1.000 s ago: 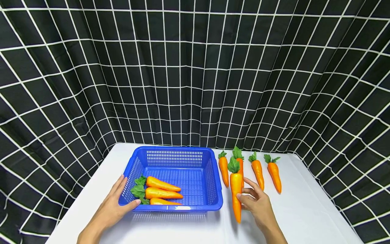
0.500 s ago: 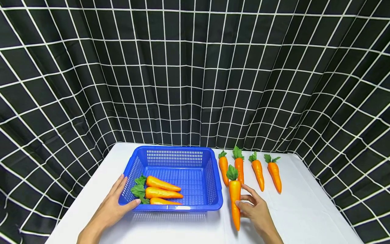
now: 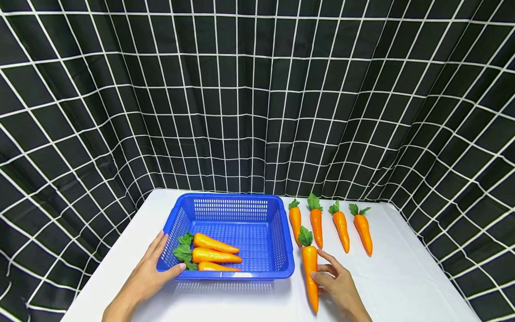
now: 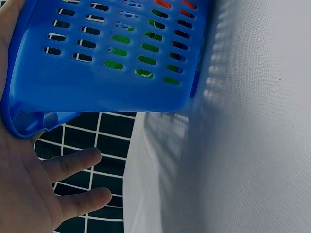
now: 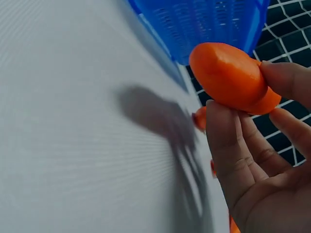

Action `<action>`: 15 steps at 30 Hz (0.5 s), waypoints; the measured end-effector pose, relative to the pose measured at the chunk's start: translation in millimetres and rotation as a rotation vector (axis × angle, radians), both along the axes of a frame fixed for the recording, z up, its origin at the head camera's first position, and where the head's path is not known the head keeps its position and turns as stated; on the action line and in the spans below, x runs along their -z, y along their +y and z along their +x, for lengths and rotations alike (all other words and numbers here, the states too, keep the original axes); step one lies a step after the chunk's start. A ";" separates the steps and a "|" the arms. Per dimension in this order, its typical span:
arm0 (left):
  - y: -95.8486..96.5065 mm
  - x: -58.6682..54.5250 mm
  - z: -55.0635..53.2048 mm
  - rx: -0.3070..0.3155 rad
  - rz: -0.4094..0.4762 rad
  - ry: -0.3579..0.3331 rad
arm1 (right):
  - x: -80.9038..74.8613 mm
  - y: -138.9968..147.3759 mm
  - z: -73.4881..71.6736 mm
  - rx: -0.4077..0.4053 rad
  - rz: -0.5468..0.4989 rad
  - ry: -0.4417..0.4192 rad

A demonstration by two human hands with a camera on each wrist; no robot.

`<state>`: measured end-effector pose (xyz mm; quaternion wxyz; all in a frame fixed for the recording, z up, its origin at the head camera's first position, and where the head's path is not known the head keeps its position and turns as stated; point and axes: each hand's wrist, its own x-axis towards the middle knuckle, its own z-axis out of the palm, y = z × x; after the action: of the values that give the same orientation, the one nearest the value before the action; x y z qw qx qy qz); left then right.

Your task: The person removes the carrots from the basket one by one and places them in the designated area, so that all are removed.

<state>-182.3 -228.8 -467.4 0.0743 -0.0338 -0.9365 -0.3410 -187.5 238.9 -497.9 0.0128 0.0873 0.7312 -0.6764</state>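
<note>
My left hand (image 3: 145,273) holds the near left corner of a blue plastic basket (image 3: 257,273), thumb over the front rim and fingers along the left side. In the left wrist view, two fingers extend straight past the basket's wall (image 4: 121,92). Three carrots (image 3: 216,255) with green leaves lie inside at the left, tips pointing right. Right of the basket, my right hand (image 3: 339,284) pinches another carrot (image 3: 310,273) between thumb and fingers, leaves away from me. Its shadow falls apart from it on the white cloth in the right wrist view, where the orange tip (image 5: 228,73) faces the camera.
Behind the held carrot, several carrots lie in a row: one (image 3: 295,220) beside the basket, a second (image 3: 316,226), a third (image 3: 341,228), and the rightmost (image 3: 363,232). A white cloth (image 3: 410,277) covers the table. A black curtain with white grid lines (image 3: 257,107) surrounds it.
My right hand has drawn the carrot toward me and slightly left, away from the row, uncovering the carrot behind it. My left hand and the basket have stayed in place.
</note>
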 end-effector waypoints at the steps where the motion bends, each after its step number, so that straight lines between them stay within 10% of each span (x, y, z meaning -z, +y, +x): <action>1: -0.4 -0.4 -0.4 -0.002 0.000 0.001 | 0.4 -0.5 -0.4 -0.002 0.005 -0.006; 15: 0.6 0.3 0.7 -0.003 -0.007 0.005 | 13.4 -1.4 -3.4 0.038 0.095 -0.105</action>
<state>-181.6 -228.1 -467.8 0.0769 -0.0334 -0.9376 -0.3376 -190.8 237.5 -511.2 0.0342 0.1371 0.7591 -0.6354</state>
